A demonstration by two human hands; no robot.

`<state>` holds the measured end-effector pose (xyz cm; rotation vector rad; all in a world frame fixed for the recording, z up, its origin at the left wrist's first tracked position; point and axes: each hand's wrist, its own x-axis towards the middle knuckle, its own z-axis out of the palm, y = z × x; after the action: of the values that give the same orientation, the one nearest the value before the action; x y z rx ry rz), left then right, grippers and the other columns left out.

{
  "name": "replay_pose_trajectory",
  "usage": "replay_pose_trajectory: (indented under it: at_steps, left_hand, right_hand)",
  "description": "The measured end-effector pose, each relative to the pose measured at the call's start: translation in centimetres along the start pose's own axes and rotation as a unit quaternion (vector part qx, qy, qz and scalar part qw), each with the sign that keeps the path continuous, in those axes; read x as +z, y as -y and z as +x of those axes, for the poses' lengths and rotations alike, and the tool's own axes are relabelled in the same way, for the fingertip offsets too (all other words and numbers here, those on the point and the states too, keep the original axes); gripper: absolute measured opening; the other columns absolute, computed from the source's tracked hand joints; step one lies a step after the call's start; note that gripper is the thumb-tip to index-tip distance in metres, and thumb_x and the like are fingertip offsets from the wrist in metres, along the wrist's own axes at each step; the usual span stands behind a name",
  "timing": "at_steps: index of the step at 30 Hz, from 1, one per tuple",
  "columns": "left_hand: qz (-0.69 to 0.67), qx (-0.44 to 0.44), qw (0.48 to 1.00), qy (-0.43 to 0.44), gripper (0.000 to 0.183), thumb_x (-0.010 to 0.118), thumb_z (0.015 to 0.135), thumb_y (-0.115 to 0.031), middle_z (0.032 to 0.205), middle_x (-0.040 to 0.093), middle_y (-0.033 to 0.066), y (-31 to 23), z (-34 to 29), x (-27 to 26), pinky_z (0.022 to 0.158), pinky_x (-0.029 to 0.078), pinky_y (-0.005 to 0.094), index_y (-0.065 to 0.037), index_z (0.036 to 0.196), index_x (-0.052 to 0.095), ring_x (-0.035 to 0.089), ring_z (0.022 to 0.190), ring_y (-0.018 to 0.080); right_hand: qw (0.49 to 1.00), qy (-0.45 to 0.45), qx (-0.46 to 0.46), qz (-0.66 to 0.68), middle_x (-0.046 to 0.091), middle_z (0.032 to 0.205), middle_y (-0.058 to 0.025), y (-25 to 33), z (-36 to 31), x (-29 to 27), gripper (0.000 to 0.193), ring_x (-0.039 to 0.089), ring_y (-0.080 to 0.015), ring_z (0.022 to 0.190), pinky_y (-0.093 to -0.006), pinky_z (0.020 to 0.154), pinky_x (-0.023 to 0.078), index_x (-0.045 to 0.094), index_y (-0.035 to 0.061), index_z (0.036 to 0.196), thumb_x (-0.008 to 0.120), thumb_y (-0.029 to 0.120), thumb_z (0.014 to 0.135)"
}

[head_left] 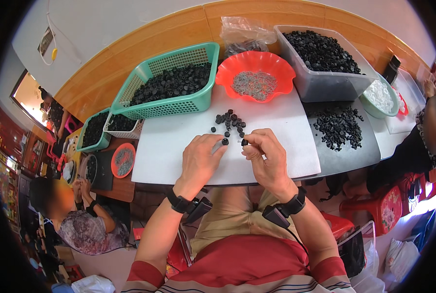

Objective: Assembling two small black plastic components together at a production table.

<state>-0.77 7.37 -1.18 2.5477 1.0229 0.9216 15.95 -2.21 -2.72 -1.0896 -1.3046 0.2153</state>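
Note:
Above the white sheet (174, 146), my left hand (198, 156) pinches a small round black plastic cap (224, 141) between thumb and forefinger. Level with it, my right hand (268, 152) is closed on another small black plastic piece (244, 142), partly covered by the fingertips. A narrow gap separates the two hands. Just beyond the fingertips lies a loose pile of similar black caps (230, 119), a few of them apart from the rest. Farther back, a red scalloped bowl (286, 73) holds many small grey metal-looking pieces.
Black parts fill a green basket (174, 108) at back left and a clear tub (320, 88) at back right. More black pieces (339, 128) lie on a dark board to the right. A person (88, 219) works at the left; another person's sleeve (398, 156) shows at right.

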Motion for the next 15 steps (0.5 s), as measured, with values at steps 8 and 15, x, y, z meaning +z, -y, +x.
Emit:
replay_pose_trajectory:
  at_steps: [8,15]
  left_hand:
    - [-0.049,-0.024,0.998,0.017,0.022,0.079,0.083,-0.008,0.096,0.073,0.0120,-1.0,0.5,-0.2,0.076,0.057,0.0345,-0.002,0.104,0.075,0.071,0.083,0.0243]
    - [-0.277,-0.062,0.959,-0.003,0.021,0.074,0.086,0.004,0.105,0.072,0.0101,-1.8,-0.1,-0.5,0.079,0.061,0.0258,0.005,0.107,0.073,0.069,0.083,0.0124]
  right_hand:
    - [1.000,0.002,0.006,0.005,0.062,0.105,-0.0143,0.0,0.0,-0.1,0.023,0.065,-0.0211,0.072,-0.0314,0.063,0.054,0.063,-0.0008,0.112,0.071,-0.006,0.090]
    - [1.000,-0.001,0.022,0.018,0.062,0.104,-0.0130,0.1,0.0,-0.1,0.024,0.064,-0.0189,0.074,-0.0295,0.064,0.053,0.063,-0.0013,0.112,0.070,-0.007,0.090]
